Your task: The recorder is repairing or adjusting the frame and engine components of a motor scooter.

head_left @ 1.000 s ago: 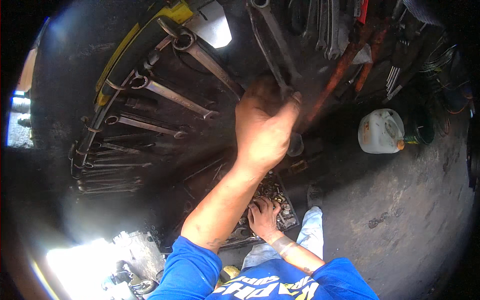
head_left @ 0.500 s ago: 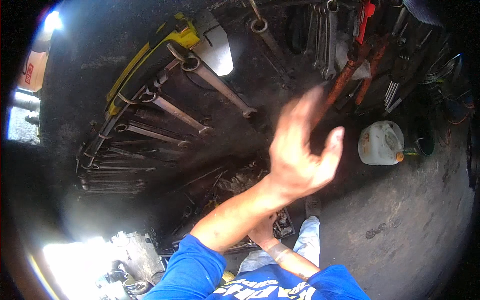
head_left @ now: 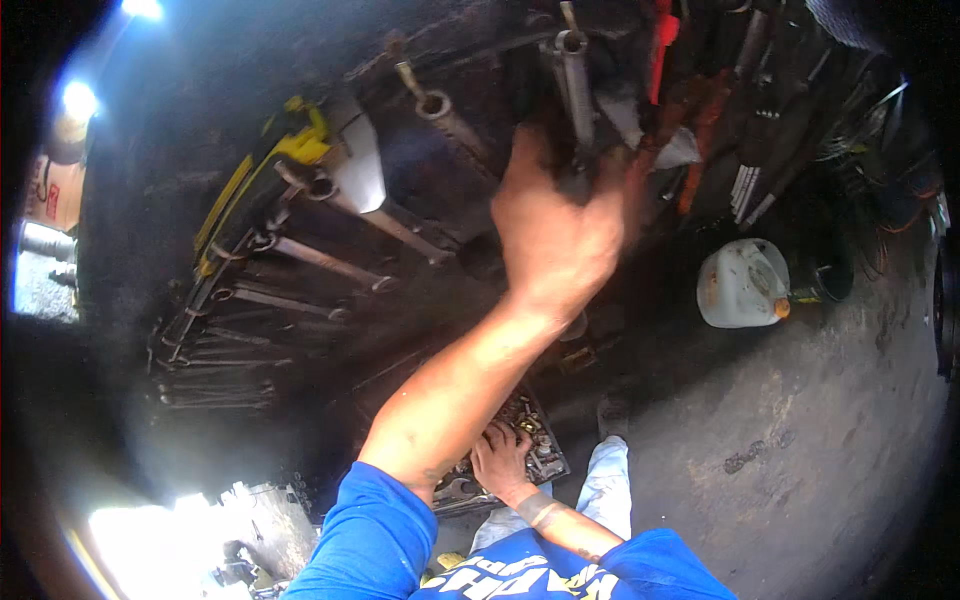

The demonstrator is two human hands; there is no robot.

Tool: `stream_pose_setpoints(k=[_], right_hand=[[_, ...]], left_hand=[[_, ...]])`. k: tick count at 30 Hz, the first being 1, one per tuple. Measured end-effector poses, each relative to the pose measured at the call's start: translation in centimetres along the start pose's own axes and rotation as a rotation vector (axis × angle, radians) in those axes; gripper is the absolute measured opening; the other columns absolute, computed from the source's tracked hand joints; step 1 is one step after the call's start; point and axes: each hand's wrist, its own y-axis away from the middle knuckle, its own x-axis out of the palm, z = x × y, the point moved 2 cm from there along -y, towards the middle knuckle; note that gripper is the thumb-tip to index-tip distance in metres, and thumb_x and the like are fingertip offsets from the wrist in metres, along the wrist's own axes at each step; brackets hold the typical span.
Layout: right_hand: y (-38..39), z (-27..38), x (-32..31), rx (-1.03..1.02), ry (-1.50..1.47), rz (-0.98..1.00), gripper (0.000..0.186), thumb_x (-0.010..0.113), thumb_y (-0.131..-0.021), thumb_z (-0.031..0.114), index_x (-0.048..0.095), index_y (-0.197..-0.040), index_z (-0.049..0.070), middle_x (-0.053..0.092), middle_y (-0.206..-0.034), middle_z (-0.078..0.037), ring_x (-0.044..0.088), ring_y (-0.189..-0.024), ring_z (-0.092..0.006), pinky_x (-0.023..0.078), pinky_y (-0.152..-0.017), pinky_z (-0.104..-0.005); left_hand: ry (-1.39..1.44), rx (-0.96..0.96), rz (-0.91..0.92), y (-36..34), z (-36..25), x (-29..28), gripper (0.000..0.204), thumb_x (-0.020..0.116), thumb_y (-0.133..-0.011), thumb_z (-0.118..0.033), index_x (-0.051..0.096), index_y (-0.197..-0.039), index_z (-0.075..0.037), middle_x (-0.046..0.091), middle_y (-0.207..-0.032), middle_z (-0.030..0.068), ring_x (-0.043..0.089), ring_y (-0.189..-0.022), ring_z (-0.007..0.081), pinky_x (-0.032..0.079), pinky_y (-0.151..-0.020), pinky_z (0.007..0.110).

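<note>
My left hand [head_left: 560,230] is raised to the wall, blurred, with fingers and thumb apart around the lower part of a hanging combination wrench [head_left: 575,85]; I cannot make out whether they touch it. Another hanging wrench [head_left: 455,130] is just left of that hand. Low down, my right hand [head_left: 500,462] rests with fingers spread on small metal parts in a dark tray [head_left: 560,468]. What lies beneath its palm is hidden. A wrench [head_left: 462,490] lies in the tray close to that hand.
More wrenches [head_left: 330,265] hang at the left beside a yellow-and-black tool [head_left: 305,145]. Red-handled tools [head_left: 705,135] hang at the upper right. A white jug [head_left: 742,285] with an orange cap stands on the floor at the right. Metal machinery [head_left: 265,525] is at the lower left.
My left hand has moved up and left to the hanging wrench. My right hand, earlier partly behind the left forearm, now shows on the tray. The whole view has shifted slightly.
</note>
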Motion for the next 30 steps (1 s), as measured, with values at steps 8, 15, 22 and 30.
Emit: stream_pose_setpoints(k=[8, 15, 22, 30], right_hand=[[0.0, -0.1, -0.2, -0.001, 0.031, 0.0, 0.028, 0.064, -0.078, 0.024, 0.06, -0.104, 0.014, 0.056, -0.116, -0.007, 0.047, -0.115, -0.0277, 0.031, -0.091, -0.0553], [0.6, -0.3, -0.7, 0.002, 0.005, 0.032, 0.026, 0.062, -0.082, 0.022, 0.058, -0.106, 0.014, 0.054, -0.119, -0.007, 0.044, -0.12, -0.0265, 0.028, -0.095, -0.0547], [0.2, 0.8, -0.2, -0.04, 0.011, 0.083, 0.028, 0.06, -0.083, 0.022, 0.059, -0.11, 0.012, 0.054, -0.122, -0.008, 0.044, -0.122, -0.0284, 0.029, -0.094, -0.0561], [0.0, 0.5, 0.6, -0.143, 0.136, 0.052, 0.043, 0.061, -0.08, 0.023, 0.053, -0.116, 0.002, 0.05, -0.119, -0.02, 0.04, -0.115, -0.0381, 0.027, -0.092, -0.0554]], left_hand=[[-0.124, -0.132, 0.044, 1.2, 0.4, -0.4, 0.015, 0.059, -0.092, -0.008, 0.06, -0.105, -0.001, 0.064, -0.093, 0.0017, 0.054, -0.086, 0.0099, 0.043, -0.08, 0.025], [0.048, -0.129, 0.079, 2.2, 0.6, -0.8, 0.018, 0.06, -0.093, -0.01, 0.059, -0.108, 0.0, 0.063, -0.094, 0.0027, 0.054, -0.085, 0.0086, 0.043, -0.077, 0.024], [-0.01, -0.106, 0.021, 4.4, 0.1, -4.3, 0.017, 0.06, -0.091, -0.012, 0.06, -0.104, 0.0, 0.066, -0.093, 0.0082, 0.06, -0.084, 0.0149, 0.048, -0.076, 0.03], [-0.148, 0.039, -0.149, 8.8, -0.9, -15.2, 0.023, 0.067, -0.085, -0.006, 0.063, -0.106, 0.003, 0.068, -0.094, 0.0099, 0.063, -0.081, 0.0132, 0.051, -0.074, 0.027]])
